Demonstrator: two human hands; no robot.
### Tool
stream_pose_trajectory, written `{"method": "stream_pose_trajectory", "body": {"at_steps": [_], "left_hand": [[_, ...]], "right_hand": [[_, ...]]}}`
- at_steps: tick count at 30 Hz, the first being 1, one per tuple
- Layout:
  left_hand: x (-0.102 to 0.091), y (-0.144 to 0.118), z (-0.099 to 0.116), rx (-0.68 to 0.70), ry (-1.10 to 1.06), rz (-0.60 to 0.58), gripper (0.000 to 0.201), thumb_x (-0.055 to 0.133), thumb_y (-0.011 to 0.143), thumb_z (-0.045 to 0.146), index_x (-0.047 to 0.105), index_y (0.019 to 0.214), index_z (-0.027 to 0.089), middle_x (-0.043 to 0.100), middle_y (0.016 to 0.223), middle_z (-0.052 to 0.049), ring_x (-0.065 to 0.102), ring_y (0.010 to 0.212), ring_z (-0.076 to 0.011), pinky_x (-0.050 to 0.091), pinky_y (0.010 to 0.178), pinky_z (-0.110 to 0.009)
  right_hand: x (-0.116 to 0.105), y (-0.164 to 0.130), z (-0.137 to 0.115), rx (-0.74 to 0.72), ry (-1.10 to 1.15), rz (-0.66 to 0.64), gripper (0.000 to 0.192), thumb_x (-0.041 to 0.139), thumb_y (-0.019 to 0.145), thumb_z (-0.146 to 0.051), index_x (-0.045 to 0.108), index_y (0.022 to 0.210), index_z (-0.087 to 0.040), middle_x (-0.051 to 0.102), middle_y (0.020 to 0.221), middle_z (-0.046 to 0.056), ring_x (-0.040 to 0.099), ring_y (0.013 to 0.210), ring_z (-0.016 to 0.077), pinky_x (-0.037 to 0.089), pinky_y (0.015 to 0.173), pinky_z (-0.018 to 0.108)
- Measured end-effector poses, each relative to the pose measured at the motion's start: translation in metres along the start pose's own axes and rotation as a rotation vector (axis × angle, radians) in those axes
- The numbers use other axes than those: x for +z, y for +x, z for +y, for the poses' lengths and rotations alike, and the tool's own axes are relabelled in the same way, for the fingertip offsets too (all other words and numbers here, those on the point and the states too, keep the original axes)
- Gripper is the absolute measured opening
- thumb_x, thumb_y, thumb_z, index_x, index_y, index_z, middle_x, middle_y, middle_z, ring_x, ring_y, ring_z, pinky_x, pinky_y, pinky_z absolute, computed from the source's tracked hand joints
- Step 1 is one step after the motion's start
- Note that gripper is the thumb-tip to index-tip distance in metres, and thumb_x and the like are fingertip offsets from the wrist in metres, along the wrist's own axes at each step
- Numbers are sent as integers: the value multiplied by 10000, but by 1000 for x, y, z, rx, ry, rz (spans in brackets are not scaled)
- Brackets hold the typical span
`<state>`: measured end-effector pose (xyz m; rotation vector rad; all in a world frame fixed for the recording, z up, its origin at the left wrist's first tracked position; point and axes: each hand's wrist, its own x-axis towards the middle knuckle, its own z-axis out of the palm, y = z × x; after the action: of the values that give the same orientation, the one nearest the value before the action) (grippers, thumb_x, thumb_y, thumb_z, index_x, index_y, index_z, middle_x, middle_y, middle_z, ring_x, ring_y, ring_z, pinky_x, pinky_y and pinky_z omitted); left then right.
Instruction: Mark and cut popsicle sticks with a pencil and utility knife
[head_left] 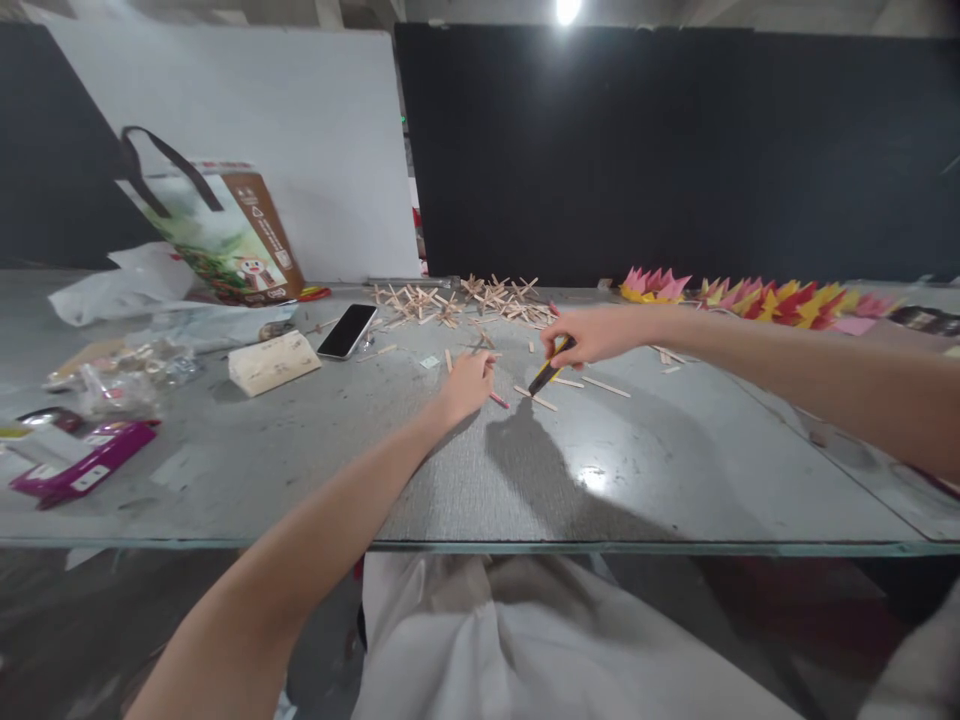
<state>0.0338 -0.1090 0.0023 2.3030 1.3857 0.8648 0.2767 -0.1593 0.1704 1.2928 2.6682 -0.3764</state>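
Note:
My right hand (589, 337) is wrapped round a black and yellow utility knife (551, 367), its tip pointing down at a flat wooden stick (544, 403) on the table. To its left, my left hand (469, 386) rests on the table with fingers curled; what they hold, if anything, is hidden. A thin red stick-like piece (499, 400) shows beside that hand, and a wooden stick (448, 360) stands out just behind it. More loose sticks (606, 386) lie to the right of the knife.
Behind my hands is a heap of small crossed-stick pieces (499, 296). A phone (348, 331), a pale block (274, 363), plastic packets (135, 380) and a carrier bag (225, 235) stand left. Folded paper flowers (784, 302) line the back right. The table's front edge (600, 548) is near me.

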Motion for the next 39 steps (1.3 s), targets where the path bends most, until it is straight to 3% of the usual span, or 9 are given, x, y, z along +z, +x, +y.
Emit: {"method": "stream_pose_trajectory", "body": {"at_steps": [4,8,12,18,35,39], "left_hand": [[1,2,0,28,74,18,322,491,999,80,738,1183,172,781,1154,-129,705,1155,-266,524,1067,-399],[2,3,-2,43,92,11,316,498,991,68,740,1168,170,787,1159,-120,692,1166,-257,515,1071,-386],[2,2,-2,31,92,-3,316,497,995,77,743,1168,172,792,1139,-116,692,1156,-258,515,1056,-378],[3,2,-1,34,104,-3,338,482,1014,101,740,1214,188,791,1150,-112,686,1156,-257,512,1050,-372],[4,1,-2,38,79,-3,332,482,997,97,748,1175,181,781,1081,-115,682,1134,-258,526,1033,-378],[3,1,-1,31,78,-11,333,483,994,101,749,1165,205,782,1101,-108,679,1152,-259,525,1044,-375]], "right_hand": [[-6,17,18,-94,19,43,296,629,966,-413,818,1020,-193,768,750,42,653,671,189,420,683,315],[-3,25,22,-138,-75,137,253,685,933,-394,836,972,-195,813,897,73,691,769,209,448,741,323],[1,25,22,-111,-99,148,208,746,886,-379,842,960,-210,820,906,68,711,787,219,469,751,322],[7,18,23,-98,-120,218,182,703,894,-304,834,964,-198,813,911,64,704,796,211,475,771,314],[15,18,20,-43,-133,172,232,615,881,-280,812,932,-170,739,744,49,594,646,176,401,704,315],[17,16,23,-98,-98,130,262,592,920,-330,786,991,-170,746,803,53,578,649,169,394,694,307]]}}
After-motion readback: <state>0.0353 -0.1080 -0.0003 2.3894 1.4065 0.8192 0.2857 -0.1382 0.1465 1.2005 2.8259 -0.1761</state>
